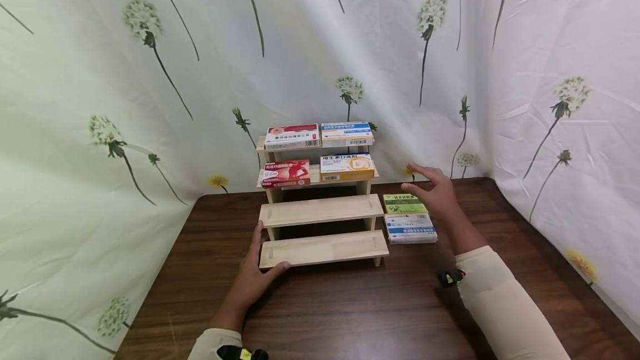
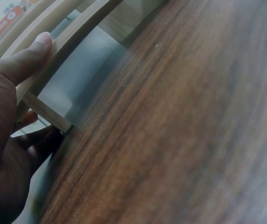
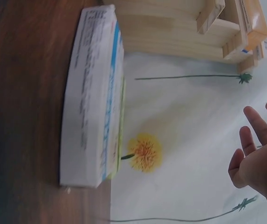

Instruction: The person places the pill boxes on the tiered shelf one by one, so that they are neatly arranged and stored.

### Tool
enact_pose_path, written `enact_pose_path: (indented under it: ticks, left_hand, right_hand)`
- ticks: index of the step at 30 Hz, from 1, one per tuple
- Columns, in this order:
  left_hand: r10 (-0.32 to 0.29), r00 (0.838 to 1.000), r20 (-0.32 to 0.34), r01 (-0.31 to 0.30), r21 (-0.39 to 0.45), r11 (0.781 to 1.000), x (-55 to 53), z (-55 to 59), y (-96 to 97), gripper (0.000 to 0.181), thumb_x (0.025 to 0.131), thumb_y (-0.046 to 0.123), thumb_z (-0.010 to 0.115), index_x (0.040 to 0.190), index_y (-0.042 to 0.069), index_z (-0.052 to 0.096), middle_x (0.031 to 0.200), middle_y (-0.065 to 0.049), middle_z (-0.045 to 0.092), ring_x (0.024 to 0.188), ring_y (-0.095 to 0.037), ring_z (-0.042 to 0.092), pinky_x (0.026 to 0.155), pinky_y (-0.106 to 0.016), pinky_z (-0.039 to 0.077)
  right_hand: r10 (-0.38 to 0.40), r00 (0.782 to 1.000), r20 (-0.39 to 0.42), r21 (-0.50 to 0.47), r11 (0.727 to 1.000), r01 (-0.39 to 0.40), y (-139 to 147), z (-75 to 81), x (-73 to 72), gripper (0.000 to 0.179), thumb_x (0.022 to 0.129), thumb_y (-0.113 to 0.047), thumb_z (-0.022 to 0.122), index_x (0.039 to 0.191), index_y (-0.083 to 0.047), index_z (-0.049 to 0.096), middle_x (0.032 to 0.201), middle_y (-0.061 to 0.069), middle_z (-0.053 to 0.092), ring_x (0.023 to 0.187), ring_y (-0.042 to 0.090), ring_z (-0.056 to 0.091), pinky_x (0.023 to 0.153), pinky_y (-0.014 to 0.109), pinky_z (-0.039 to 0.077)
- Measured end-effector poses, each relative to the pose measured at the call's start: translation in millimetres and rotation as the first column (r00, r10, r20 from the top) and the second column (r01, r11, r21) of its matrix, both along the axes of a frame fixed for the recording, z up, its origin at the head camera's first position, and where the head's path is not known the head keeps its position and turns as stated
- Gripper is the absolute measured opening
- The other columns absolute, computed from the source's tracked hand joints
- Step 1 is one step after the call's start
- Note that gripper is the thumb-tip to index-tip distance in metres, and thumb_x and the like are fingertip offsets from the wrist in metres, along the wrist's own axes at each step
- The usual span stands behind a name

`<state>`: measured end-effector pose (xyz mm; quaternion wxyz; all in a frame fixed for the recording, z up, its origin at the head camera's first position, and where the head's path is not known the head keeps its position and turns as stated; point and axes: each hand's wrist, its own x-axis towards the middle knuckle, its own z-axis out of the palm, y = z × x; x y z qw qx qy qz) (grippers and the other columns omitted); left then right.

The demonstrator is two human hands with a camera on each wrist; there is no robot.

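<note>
A pale wooden stepped display rack [image 1: 320, 213] stands on the table. My left hand [image 1: 254, 276] holds the left end of its lowest step; the left wrist view shows the thumb [image 2: 33, 58] on the front edge and the fingers around the side by the leg. My right hand [image 1: 436, 196] hovers in the air right of the rack with fingers spread, holding nothing. Nearest to it on the table lie a green medicine box [image 1: 404, 203] and a white-and-blue medicine box [image 1: 411, 229] in front of it.
On the rack's top step lie a white-and-red box [image 1: 292, 135] and a white-and-blue box [image 1: 347, 133]. The step below bears a red box [image 1: 286, 173] and a white-and-yellow box [image 1: 347, 166]. Flower-printed cloth [image 1: 300, 71] hangs behind the dark wooden table [image 1: 340, 315].
</note>
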<state>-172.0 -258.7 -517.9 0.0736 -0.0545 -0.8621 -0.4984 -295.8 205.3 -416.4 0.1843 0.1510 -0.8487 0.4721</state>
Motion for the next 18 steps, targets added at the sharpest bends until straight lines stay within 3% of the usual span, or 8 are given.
enact_pose_path:
  ticks: [4,8,14,18]
  left_hand:
    - [-0.002,1.0,0.004,0.002,0.0,1.0,0.8,1.4,-0.1,0.125,0.093,0.033,0.091,0.176,0.042,-0.001,0.171,-0.028,0.042,0.152,-0.045,0.051,0.124,-0.067,0.037]
    - [-0.001,1.0,0.006,0.001,0.002,1.0,0.5,0.1,-0.2,0.125,0.092,0.033,0.091,0.176,0.042,0.0,0.17,-0.027,0.044,0.151,-0.043,0.053,0.124,-0.066,0.037]
    - [-0.002,1.0,0.001,0.002,0.006,1.0,-0.2,-1.2,-0.6,0.125,0.092,0.032,0.092,0.176,0.043,0.001,0.17,-0.026,0.045,0.15,-0.04,0.054,0.123,-0.064,0.038]
    - [0.002,1.0,-0.003,-0.002,-0.002,1.0,-0.3,-1.4,-0.7,0.125,0.092,0.032,0.092,0.176,0.042,0.0,0.169,-0.025,0.047,0.148,-0.038,0.056,0.122,-0.064,0.039]
  right_hand:
    - [0.027,0.999,0.039,0.011,1.0,-0.028,9.7,-4.4,1.3,0.063,0.1,-0.021,0.083,0.157,-0.006,0.059,0.162,0.021,0.057,0.15,0.043,0.046,0.121,0.071,0.037]
    - [0.063,0.996,0.065,0.014,0.998,-0.064,18.0,-7.6,2.9,0.065,0.1,-0.02,0.082,0.159,-0.006,0.057,0.166,0.021,0.053,0.154,0.048,0.046,0.125,0.073,0.032]
    - [0.079,0.993,0.085,0.055,0.995,-0.084,28.3,-9.3,7.9,0.067,0.102,-0.02,0.081,0.162,-0.008,0.053,0.169,0.021,0.049,0.152,0.05,0.049,0.123,0.073,0.035]
    - [0.059,0.991,0.118,0.08,0.994,-0.069,33.1,-10.4,12.2,0.067,0.103,-0.021,0.08,0.162,-0.008,0.053,0.165,0.024,0.053,0.141,0.048,0.057,0.114,0.068,0.046]
